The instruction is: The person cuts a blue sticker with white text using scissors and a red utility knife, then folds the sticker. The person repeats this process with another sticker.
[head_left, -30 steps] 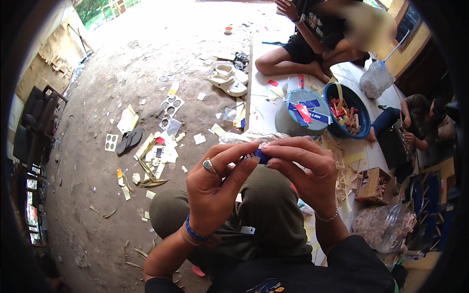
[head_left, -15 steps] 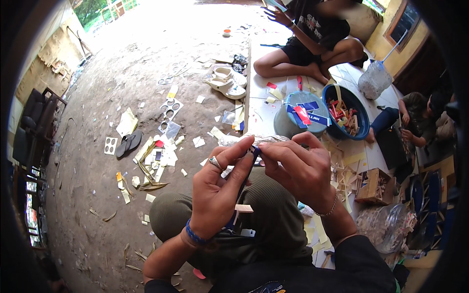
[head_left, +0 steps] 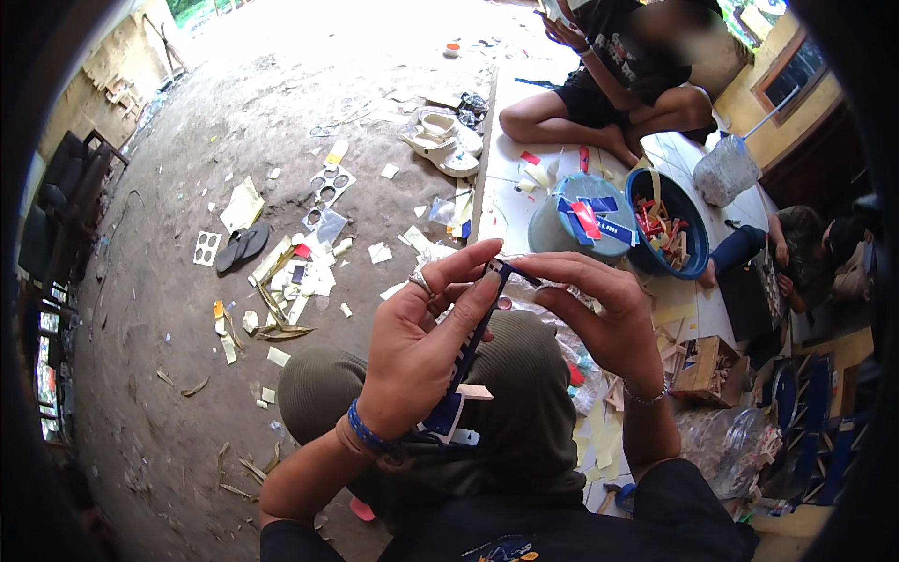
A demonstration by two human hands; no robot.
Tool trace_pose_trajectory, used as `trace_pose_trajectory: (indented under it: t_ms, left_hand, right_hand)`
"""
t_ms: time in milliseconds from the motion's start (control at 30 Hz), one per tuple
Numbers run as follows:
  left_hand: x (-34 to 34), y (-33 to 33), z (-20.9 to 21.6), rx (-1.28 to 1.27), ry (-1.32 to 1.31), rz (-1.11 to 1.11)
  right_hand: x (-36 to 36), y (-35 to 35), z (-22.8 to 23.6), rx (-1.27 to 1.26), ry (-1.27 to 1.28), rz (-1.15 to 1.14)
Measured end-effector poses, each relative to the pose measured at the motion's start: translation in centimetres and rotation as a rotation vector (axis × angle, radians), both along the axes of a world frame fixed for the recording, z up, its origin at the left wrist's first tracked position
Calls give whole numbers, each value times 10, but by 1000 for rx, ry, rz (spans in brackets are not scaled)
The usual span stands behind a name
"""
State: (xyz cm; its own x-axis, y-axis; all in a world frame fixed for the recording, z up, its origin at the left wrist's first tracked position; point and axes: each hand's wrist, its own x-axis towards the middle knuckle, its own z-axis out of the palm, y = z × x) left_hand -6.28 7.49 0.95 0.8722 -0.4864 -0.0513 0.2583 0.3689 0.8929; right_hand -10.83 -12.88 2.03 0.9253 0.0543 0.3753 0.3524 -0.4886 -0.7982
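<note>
A long dark blue strip (head_left: 465,351) with white lettering stands tilted over my lap. My left hand (head_left: 421,328) is closed round it, thumb and forefinger pinching near its top end. At that end, my right hand (head_left: 604,304) has its forefinger stretched against the strip, and a short dark flap sticks out beneath that finger toward the thumb. A small pale wooden piece (head_left: 476,392) juts from the strip's lower part, above a blue-and-white end. My left palm hides some of the strip's length.
On the white tiled ledge stand a lidded bucket (head_left: 552,225) bearing blue and red strips and a blue basin (head_left: 698,248) of coloured pieces. A wooden box (head_left: 698,375) and a clear plastic container (head_left: 716,436) are at right. Paper scraps and a sandal (head_left: 245,248) lie on the ground. Two people sit nearby.
My right fingers have opened out from a tight pinch, with the forefinger now straighter. More of the blue strip's length shows below my left thumb. The view has shifted slightly.
</note>
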Motion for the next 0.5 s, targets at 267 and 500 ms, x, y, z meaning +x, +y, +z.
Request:
trace_pose_trajectory:
  t_ms: [267,500]
  left_hand:
    - [5,3,2,-81,167,-76]
    - [5,7,-3,-82,23,-84]
  right_hand:
    - [4,7,-11,-526,-364,-171]
    - [3,1,-10,-76,-121,-84]
